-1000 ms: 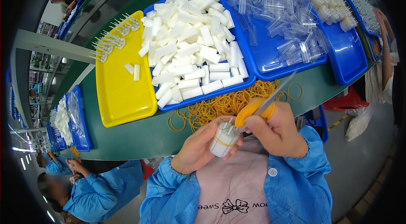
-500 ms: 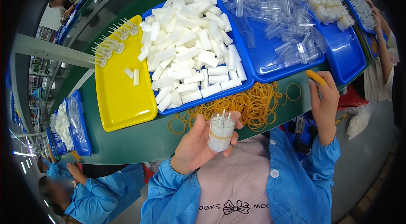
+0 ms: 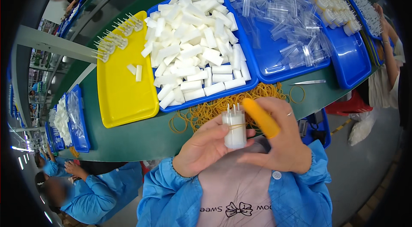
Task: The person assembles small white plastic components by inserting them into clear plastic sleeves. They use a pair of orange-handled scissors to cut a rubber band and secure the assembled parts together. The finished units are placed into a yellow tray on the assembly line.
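Held upright in front of my chest is a clear-and-white cylindrical part (image 3: 234, 138) with thin white pins standing up from its top. A rubber band (image 3: 234, 127) runs around its middle. My left hand (image 3: 198, 146) grips the part from the left, thumb on its near side. Close by on the right is my right hand (image 3: 285, 143), thumb and forefinger spread, seemingly apart from the part. An orange finger cot (image 3: 262, 117) covers its forefinger. Behind both hands lies a heap of tan rubber bands (image 3: 210, 111). Metal tweezers (image 3: 308, 82) rest on the green table beside a loose band.
White foam blocks fill a blue tray (image 3: 253, 82); clear plastic sleeves (image 3: 296, 21) lie in another. A yellow tray (image 3: 124, 107) carries pinned white pieces and two blocks. White parts (image 3: 332, 6) stand far right. Co-workers sit left and right.
My right hand has come from the table's right side to beside the cylindrical part. Tweezers now show where it was. My left hand has shifted slightly right with the part.
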{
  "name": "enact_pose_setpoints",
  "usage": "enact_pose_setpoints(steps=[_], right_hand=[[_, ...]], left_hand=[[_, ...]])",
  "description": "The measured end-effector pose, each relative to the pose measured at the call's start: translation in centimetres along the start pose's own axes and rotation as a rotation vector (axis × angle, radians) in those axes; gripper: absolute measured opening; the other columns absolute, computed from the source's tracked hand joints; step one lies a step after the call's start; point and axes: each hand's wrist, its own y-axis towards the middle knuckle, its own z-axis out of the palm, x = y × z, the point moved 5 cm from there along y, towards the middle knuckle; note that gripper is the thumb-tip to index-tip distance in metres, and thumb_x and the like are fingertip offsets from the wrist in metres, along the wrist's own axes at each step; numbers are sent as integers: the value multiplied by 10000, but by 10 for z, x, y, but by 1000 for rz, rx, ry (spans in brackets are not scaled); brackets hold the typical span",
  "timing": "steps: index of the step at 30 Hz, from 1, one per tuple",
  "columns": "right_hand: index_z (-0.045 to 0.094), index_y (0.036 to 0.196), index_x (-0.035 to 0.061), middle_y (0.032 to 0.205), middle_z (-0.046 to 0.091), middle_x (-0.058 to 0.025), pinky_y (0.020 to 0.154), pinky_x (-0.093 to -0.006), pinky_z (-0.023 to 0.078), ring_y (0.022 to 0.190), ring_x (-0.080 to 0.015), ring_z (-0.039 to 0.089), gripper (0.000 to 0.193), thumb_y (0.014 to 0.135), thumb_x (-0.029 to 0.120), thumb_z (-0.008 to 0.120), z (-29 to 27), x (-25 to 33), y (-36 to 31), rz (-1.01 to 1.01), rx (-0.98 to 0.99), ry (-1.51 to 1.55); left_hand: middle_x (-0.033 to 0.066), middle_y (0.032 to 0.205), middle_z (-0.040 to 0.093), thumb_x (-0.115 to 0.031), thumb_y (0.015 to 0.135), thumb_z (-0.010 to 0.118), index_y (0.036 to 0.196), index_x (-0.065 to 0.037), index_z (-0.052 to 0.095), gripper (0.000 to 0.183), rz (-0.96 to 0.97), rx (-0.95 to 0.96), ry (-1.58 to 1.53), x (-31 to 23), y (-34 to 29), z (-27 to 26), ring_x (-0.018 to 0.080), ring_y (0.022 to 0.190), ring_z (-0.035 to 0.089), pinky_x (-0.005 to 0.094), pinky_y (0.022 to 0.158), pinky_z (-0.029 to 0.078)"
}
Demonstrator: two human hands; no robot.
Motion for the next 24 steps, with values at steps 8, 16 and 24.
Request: enact_pose_setpoints(steps=[8, 16, 24], right_hand=[[588, 1133, 30, 1122, 496, -119, 853, -425, 383, 1005, -311, 491, 693, 547, 324, 812, 13, -3, 3, -76, 39, 120], [592, 1136, 21, 1089, 498, -114, 865, -421, 381, 998, -302, 493, 717, 550, 355, 837, 0, 2, 7, -87, 69, 2], [582, 1135, 14, 1112, 478, -121, 842, -405, 398, 999, -306, 479, 751, 512, 320, 869, 3, -6, 4, -13, 62, 185]], left_hand=[[155, 1268, 484, -233, 908, 540, 1340, -1, 342, 529, -69, 148, -62, -2, -3, 6, 269, 1151, 516, 385, 984, 418], [56, 1225, 527, -245, 929, 552, 1319, -33, 410, 466, 35, 114, 317, 1, 2, 2, 131, 1099, 526, 298, 960, 411], [64, 1202, 544, -256, 871, 646, 1329, -32, 393, 570, -50, 166, 152, 0, 2, 8, 151, 1112, 526, 311, 961, 413]])
